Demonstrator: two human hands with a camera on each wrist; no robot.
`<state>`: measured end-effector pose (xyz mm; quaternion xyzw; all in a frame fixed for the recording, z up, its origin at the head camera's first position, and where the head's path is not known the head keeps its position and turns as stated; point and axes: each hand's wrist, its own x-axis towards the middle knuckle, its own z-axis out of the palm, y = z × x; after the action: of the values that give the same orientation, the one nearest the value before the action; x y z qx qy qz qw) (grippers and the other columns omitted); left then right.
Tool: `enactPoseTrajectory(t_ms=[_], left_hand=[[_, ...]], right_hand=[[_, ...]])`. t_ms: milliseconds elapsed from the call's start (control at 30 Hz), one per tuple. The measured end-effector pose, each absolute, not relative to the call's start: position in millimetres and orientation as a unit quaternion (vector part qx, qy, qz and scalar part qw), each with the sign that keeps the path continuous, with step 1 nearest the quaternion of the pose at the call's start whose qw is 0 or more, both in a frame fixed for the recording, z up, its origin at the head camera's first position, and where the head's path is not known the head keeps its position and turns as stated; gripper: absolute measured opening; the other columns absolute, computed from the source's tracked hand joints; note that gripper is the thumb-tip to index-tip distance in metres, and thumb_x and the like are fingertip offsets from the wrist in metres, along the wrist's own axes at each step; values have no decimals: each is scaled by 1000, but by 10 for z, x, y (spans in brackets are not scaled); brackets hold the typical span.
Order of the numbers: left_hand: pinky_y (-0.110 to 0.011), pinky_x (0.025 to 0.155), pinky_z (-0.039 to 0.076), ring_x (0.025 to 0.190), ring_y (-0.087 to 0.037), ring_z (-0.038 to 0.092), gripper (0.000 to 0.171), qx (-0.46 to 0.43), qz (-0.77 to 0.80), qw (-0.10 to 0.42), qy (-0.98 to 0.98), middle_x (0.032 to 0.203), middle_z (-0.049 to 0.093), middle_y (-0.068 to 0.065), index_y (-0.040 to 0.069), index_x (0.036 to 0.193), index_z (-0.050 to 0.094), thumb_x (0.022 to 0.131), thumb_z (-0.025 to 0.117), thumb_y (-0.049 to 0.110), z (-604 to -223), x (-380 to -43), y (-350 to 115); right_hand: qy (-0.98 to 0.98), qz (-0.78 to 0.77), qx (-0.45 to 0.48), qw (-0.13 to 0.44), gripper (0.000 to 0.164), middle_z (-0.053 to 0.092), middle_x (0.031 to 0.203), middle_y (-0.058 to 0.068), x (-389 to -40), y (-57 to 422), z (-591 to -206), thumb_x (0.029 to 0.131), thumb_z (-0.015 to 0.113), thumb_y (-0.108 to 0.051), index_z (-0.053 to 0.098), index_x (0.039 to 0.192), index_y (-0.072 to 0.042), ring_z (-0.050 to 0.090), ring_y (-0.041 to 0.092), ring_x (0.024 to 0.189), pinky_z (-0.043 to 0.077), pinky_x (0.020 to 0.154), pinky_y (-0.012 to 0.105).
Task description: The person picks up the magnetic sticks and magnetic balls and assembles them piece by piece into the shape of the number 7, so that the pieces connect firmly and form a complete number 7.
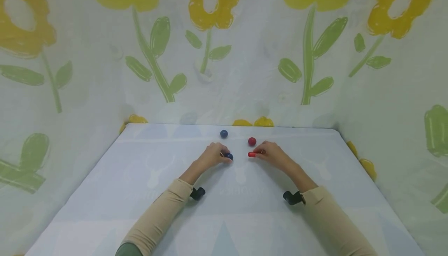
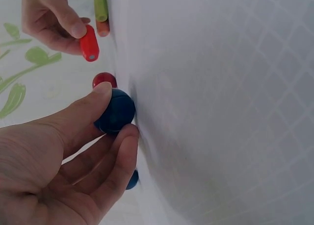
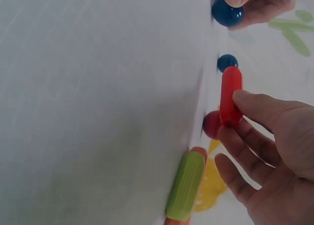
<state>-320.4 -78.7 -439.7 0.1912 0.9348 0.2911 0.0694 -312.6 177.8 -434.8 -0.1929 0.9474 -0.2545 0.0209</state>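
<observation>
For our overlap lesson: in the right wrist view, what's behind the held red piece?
A red ball and a blue ball; the red piece hides an edge of each.

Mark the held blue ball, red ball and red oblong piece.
Held blue ball (image 2: 118, 112): left wrist view, visible middle.
Red ball (image 1: 252, 141): head view, visible middle.
Red oblong piece (image 3: 227, 92): right wrist view, long side.

At lower left, the left hand (image 2: 73, 174) pinched a blue ball (image 2: 117, 113); at upper left, the right hand (image 2: 51, 21) held a red, blunt-ended piece (image 2: 89, 43).
</observation>
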Motion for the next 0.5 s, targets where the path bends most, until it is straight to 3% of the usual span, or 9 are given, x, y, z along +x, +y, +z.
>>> enactPoseTrajectory(t_ms=[233,500], left_hand=[[-31,86,56,89,-14,65,37,192,297,68,933,108,75,-7,7,114,73,81,80,22,-4420,-3207,-788],[-32,89,56,94,-15,66,37,188,299,74,933,111,74,-7,8,116,72,83,79,23,-4425,-3206,-787]], right_hand=[[948,-252,-191,33,19,67,96,0,-3089,1693,-4369,90,71,-19,75,109,-16,57,15,88,54,81,30],[942,-261,-209,32,18,67,96,0,-3082,1598,-4409,90,71,-15,75,108,-15,57,15,89,55,84,29]])
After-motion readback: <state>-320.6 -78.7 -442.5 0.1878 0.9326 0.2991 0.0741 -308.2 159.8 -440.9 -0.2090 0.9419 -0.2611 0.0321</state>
